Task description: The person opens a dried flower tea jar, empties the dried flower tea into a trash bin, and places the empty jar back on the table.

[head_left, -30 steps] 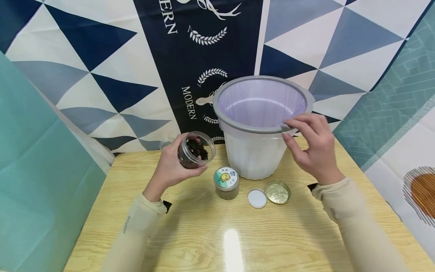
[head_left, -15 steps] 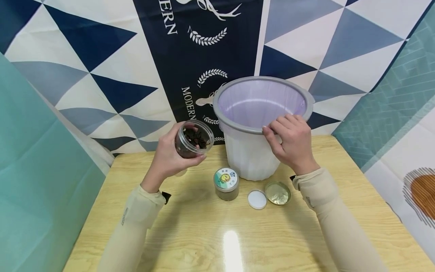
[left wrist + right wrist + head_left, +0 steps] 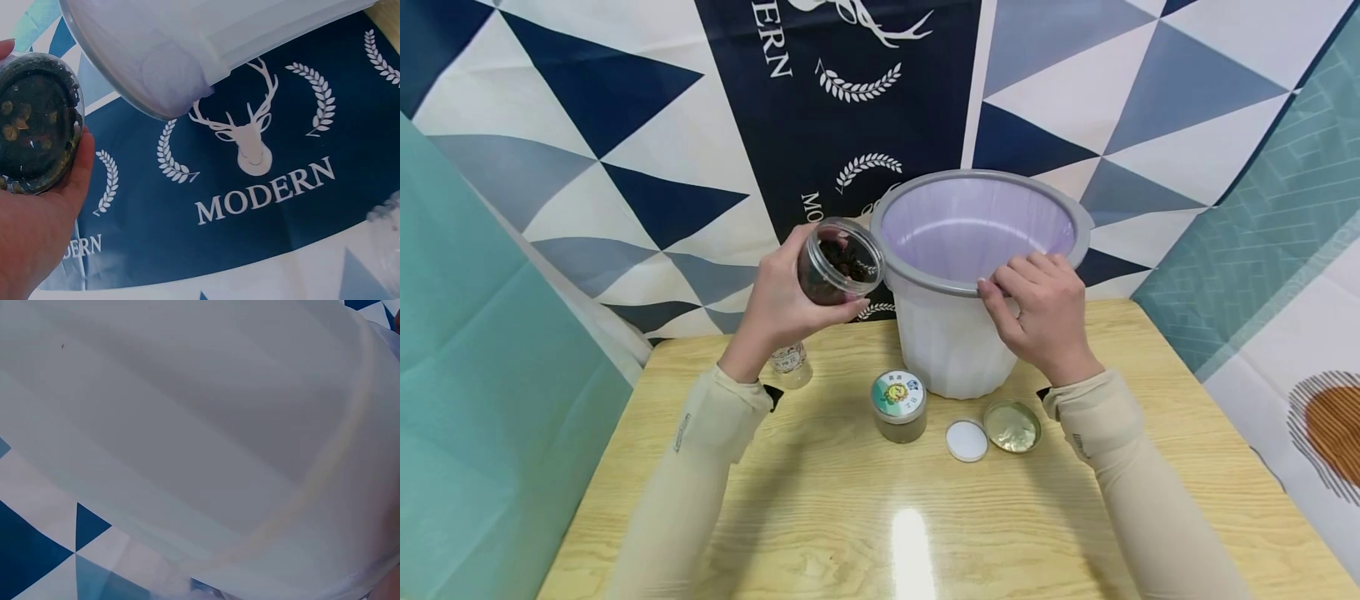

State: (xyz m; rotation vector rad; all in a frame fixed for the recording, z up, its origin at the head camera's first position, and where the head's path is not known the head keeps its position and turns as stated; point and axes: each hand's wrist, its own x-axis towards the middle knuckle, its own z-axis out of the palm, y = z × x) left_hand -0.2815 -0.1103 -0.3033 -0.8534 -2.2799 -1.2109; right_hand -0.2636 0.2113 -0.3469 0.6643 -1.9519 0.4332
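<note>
My left hand (image 3: 786, 292) grips a clear open jar (image 3: 820, 279) of dark dried material, tilted with its mouth toward the bin's left rim. In the left wrist view the base of the jar (image 3: 37, 125) faces the camera. A white bin (image 3: 955, 350) with a grey rim and purple lining (image 3: 970, 225) stands at the back of the table. My right hand (image 3: 1045, 312) holds the bin's front right rim, fingers curled over it. The bin's white side (image 3: 187, 425) fills most of the right wrist view.
On the wooden table (image 3: 850, 517) stand a closed jar with a green and white lid (image 3: 899, 395) and, behind my left wrist, a clear labelled container (image 3: 792, 365). A white disc (image 3: 967, 441) and a gold lid (image 3: 1012, 427) lie before the bin. Patterned cloth (image 3: 647, 108) hangs behind.
My left hand has raised the open jar up and closer to the bin rim, uncovering the labelled container. My right hand moved left and took hold of the rim; the small item at its fingertips no longer shows.
</note>
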